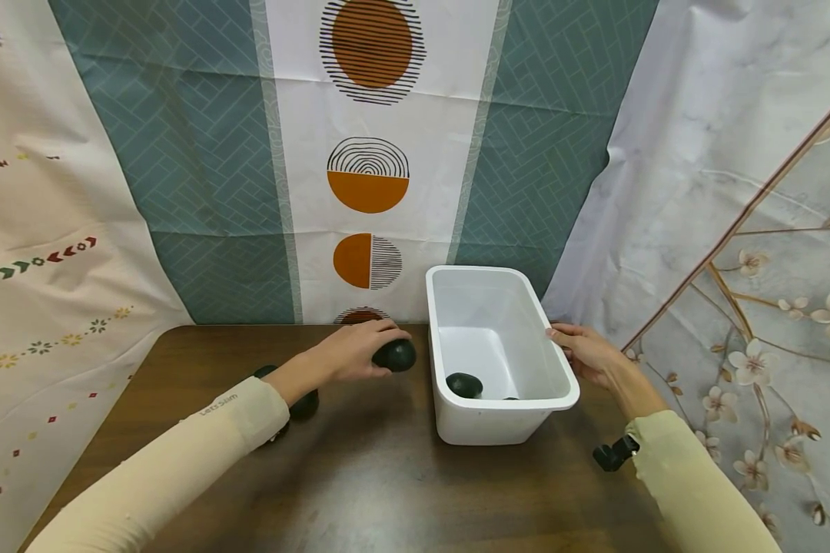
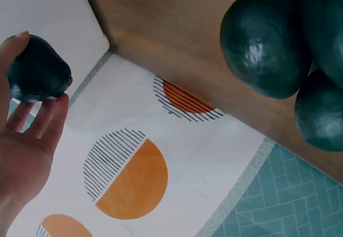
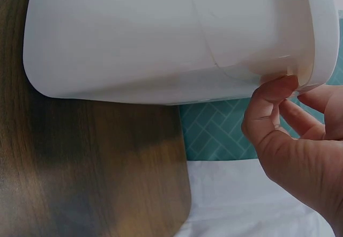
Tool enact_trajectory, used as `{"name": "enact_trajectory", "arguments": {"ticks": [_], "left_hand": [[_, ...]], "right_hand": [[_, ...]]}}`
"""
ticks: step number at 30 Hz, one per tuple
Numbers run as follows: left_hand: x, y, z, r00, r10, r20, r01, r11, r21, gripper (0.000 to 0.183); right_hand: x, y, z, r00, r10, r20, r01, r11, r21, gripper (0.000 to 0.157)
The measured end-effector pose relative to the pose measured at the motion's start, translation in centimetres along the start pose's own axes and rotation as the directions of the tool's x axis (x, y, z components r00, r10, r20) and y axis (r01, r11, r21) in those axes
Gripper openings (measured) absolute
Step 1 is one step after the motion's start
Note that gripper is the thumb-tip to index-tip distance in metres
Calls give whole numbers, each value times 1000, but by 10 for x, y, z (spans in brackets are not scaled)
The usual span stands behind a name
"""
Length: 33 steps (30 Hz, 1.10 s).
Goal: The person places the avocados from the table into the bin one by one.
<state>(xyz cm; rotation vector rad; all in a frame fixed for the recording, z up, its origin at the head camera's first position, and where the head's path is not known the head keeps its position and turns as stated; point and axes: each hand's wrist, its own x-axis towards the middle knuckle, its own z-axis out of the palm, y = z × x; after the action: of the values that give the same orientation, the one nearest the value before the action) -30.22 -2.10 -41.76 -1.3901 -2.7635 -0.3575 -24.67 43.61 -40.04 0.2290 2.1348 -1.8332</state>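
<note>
My left hand (image 1: 356, 352) holds a dark green avocado (image 1: 396, 355) above the table, just left of a white plastic bin (image 1: 449, 415). In the left wrist view, thumb and fingers wrap around that avocado (image 2: 37, 68). On the bin's right side, my right hand (image 1: 591, 355) grips the rim; the right wrist view has the thumb and fingers pinching the bin's lip (image 3: 321, 44). Inside the bin, one avocado (image 1: 464, 385) lies near the front, and a dark sliver shows beside it behind the front rim. Several more avocados (image 2: 265, 46) sit on the table, partly hidden by my left forearm in the head view.
The brown wooden table (image 1: 360, 476) ends at a patterned cloth (image 1: 373, 253) hanging behind it. More cloth hangs at left and right. A black device (image 1: 615, 453) is attached at my right wrist.
</note>
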Motion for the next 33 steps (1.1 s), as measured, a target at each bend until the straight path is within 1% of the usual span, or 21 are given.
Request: {"name": "enact_trajectory", "arguments": {"ticks": [8,10,16,24,29,33], "left_hand": [[0,1,-9,1000,-19,-19,19,1000,-18,71],[0,1,-10,1000,-21,-22,20,1000,-16,71],[-1,-1,-10,1000,-21,-17,20,1000,-24,71],[-1,-2,-13,998,-8,-58,7,1000,-20,69],[2,-2,-17,998,-24,-65,20,998,-60,69],[5,1,-19,996,-33,-81,23,992,-126,68]], "right_hand": [[-1,-1,2,1000,-9,5,9,1000,-4,57],[0,-1,3,1000,-13,1,13,1000,-6,57],[0,-2,1,1000,-29,-7,29,999,-18,63],[-1,-2,2,999,-44,8,44,999,-3,62],[0,-1,2,999,-40,0,40,999,-7,62],[0,-1,2,999,-41,-4,41,999,-10,63]]}}
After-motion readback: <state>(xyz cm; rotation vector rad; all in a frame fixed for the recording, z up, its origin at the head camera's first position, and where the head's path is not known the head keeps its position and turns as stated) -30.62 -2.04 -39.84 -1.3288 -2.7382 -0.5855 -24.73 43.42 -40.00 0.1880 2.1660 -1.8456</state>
